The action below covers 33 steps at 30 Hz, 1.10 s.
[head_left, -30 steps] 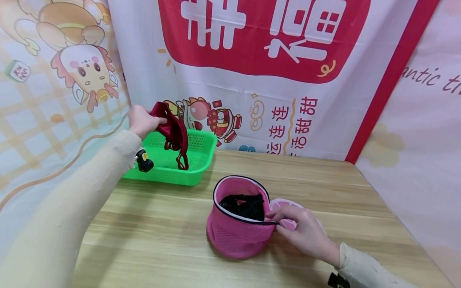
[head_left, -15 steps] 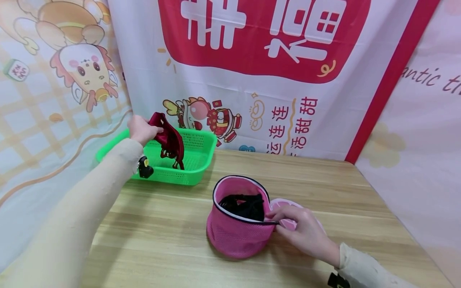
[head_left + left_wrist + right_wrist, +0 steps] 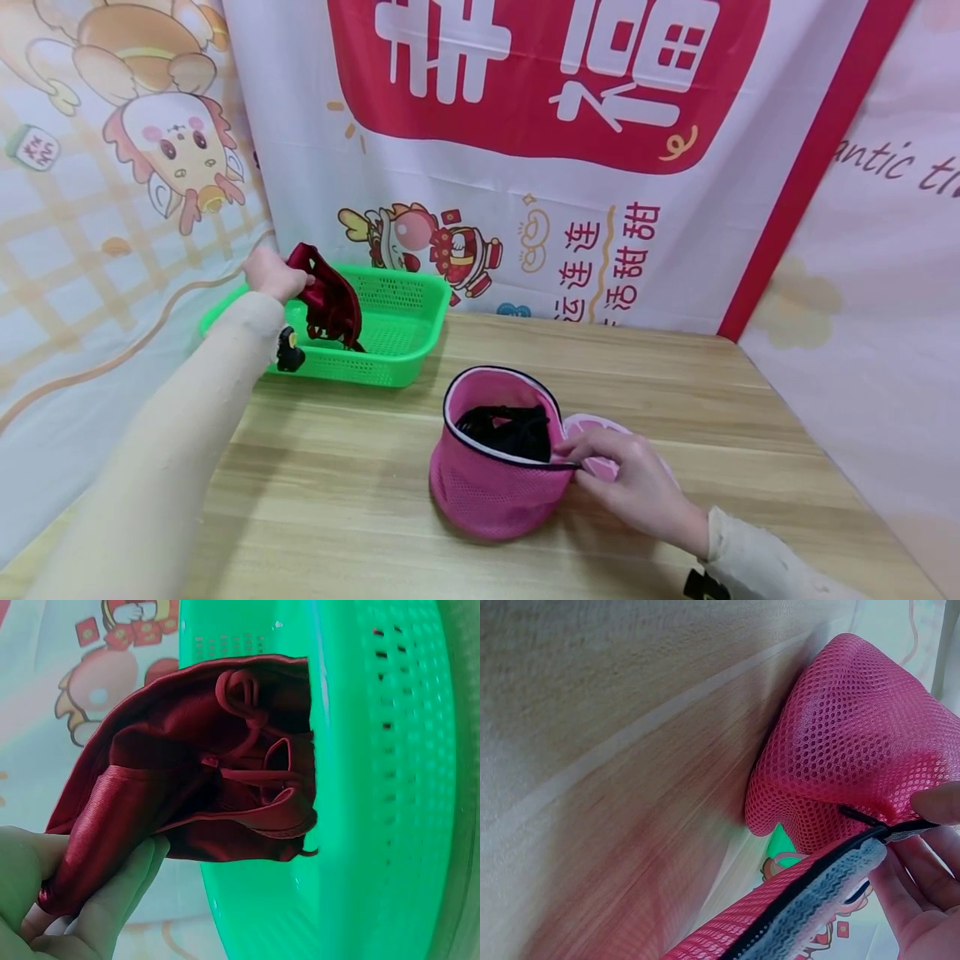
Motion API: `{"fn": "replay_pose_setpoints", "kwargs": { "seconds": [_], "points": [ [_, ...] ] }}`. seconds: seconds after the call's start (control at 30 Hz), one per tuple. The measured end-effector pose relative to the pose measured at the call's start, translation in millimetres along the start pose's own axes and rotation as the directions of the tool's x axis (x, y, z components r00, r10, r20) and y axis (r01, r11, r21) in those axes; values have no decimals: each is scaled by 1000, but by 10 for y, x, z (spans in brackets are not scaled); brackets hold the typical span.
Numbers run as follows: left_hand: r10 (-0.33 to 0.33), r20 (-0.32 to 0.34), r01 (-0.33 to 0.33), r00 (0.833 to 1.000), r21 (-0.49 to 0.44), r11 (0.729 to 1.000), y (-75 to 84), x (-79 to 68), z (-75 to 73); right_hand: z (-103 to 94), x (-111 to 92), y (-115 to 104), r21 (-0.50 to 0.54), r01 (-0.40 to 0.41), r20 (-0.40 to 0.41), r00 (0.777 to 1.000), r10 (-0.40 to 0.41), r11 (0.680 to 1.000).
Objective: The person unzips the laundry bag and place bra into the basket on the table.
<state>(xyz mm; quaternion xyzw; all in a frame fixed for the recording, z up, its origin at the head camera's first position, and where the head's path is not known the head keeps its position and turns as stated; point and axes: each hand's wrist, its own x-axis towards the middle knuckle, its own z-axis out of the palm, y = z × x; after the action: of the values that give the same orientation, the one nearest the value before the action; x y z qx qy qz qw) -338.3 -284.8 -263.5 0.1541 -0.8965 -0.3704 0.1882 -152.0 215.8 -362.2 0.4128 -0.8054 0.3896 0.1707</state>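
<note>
Over the green plastic basket (image 3: 382,369), my left hand (image 3: 272,273) pinches a dark red satin bra (image 3: 330,302) by one end. Its loose straps and lower edge hang inside the basket rim. In the left wrist view the bra (image 3: 180,735) is folded, with thumb and fingers (image 3: 120,889) on either side of the cloth. A pink mesh laundry bag (image 3: 498,500) stands with its top unzipped, holding a bundle of black cloth (image 3: 513,435). My right hand (image 3: 637,487) pinches the bag's zipper edge at the right; the right wrist view shows the black zipper (image 3: 802,889) by the fingers.
The bag's round pink-and-white lid (image 3: 596,423) hangs folded back behind the right hand. A wooden tabletop (image 3: 337,500) lies under everything. Printed cloth (image 3: 637,275) closes off the back and sides, right behind the basket.
My left hand has moved down and to the left with the bra, which has sunk lower into the basket. The right hand and the mesh bag have stayed still.
</note>
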Motion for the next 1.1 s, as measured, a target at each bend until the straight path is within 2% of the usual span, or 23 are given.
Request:
{"fn": "replay_pose_setpoints", "kwargs": {
  "seconds": [0.23,0.4,0.53,0.77,1.1],
  "points": [
    [12,45,-15,999,75,997,-109,10,-100,4,-4,14,-15,25,-18,1000,-25,1000],
    [12,61,-21,998,156,987,-205,49,-161,-12,1,2,-23,2,-1,1000,-2,1000],
    [6,104,-27,995,201,979,-258,64,-195,-16,-3,25,-24,-24,8,1000,24,999],
    [-57,185,16,981,216,976,-280,72,-236,-7,6,43,-14,-38,16,999,39,999],
    [-83,244,14,966,274,962,-246,25,-284,-4,24,38,7,-27,21,999,26,1000]
  ]
}}
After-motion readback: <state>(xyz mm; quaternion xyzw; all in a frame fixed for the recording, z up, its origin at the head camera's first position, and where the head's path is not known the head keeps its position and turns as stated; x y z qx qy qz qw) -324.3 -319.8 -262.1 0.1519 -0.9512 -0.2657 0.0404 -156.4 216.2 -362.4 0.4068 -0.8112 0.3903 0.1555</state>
